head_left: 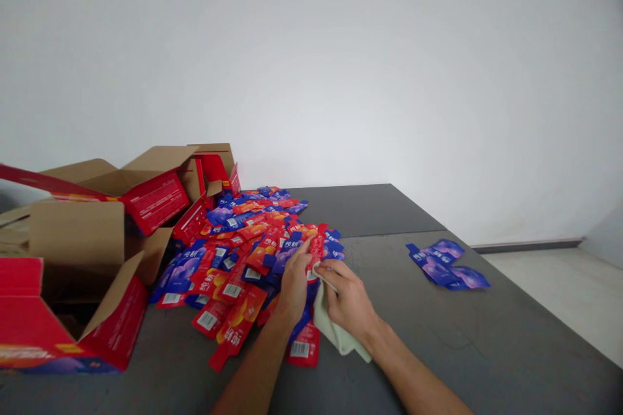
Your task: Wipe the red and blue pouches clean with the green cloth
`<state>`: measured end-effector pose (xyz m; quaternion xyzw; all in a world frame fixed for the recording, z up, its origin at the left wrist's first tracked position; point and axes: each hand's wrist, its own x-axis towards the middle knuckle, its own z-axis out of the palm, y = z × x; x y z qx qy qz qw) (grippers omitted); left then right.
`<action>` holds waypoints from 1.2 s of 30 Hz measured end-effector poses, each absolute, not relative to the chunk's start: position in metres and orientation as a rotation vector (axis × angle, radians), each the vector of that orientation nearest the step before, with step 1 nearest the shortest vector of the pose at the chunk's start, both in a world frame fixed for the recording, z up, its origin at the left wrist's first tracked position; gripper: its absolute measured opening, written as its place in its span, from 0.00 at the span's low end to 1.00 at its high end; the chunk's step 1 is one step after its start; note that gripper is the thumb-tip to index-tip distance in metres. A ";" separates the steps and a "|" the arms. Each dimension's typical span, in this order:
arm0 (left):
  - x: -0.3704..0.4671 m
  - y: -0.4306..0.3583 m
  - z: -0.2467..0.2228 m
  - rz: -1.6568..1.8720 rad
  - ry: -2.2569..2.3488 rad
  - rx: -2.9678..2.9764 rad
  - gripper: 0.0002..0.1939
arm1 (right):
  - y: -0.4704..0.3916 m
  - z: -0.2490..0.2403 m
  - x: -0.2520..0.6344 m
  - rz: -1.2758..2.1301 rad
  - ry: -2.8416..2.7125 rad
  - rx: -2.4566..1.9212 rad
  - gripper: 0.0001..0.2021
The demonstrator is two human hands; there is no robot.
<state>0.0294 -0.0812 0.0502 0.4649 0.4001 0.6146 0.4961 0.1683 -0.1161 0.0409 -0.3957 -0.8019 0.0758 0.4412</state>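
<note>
My left hand [294, 282] is closed on a red pouch [317, 248] with white print, held up over the near right side of a pile. In my right hand [348, 295] a pale green cloth [335, 332] is pinched, its upper end against the pouch and the rest hanging down to the table. Around and under my left hand spreads the pile of red and blue pouches [243, 259], some with barcodes showing. One red pouch [304, 345] lies just below my hands, partly hidden by the left wrist.
Open red cardboard boxes [156, 198] stand along the left, the nearest box [129, 318] with its flaps spread. Several blue-purple pouches [445, 264] lie near the right edge of the dark table [399, 337]. A white wall [341, 78] rises behind.
</note>
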 end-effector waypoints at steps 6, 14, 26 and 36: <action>0.009 -0.070 0.049 1.545 1.443 1.792 0.24 | -0.110 0.037 0.171 0.200 -1.925 -1.101 0.19; -0.003 -0.062 0.035 1.234 2.109 2.173 0.18 | -0.108 0.033 0.169 0.228 -1.915 -1.171 0.18; 0.030 -0.077 0.041 1.092 2.141 2.363 0.18 | -0.108 0.048 0.191 0.198 -1.885 -1.487 0.18; 0.123 -0.090 0.046 0.927 1.469 2.572 0.23 | -0.114 0.043 0.296 0.035 -1.699 -1.926 0.19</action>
